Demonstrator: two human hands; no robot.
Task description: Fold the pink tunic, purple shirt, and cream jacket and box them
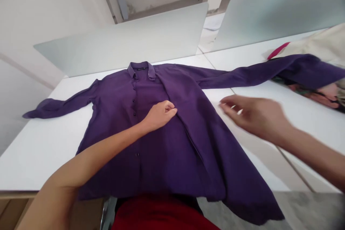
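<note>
The fingertips (171, 109) of the left hand (159, 116) are curled in narrow, pinching a ridge of cloth on the purple button-front shirt (161, 161); the right hand (256, 118) sits out to the side, over the shirt's edge and the table, its fingers too blurred to say how wide they stand, though they seem to hold nothing. The shirt lies spread face up on a white table (37, 158), its collar (141, 69) pointing away from the person, one front panel lapped across the other beside a row of dark buttons (134, 106); the sleeve (61, 107) on the view's left lies out flat, and the other sleeve (302, 72) stretches across onto a patterned cloth (302, 95). The fabric looks light, soft and limp (likely to drape and slide rather than keep a shape), so the collar or the shoulder seams seem the firmest places to take hold; frosted dividers (118, 45) stand beyond the table, and a red garment (159, 215) shows at the bottom edge.
</note>
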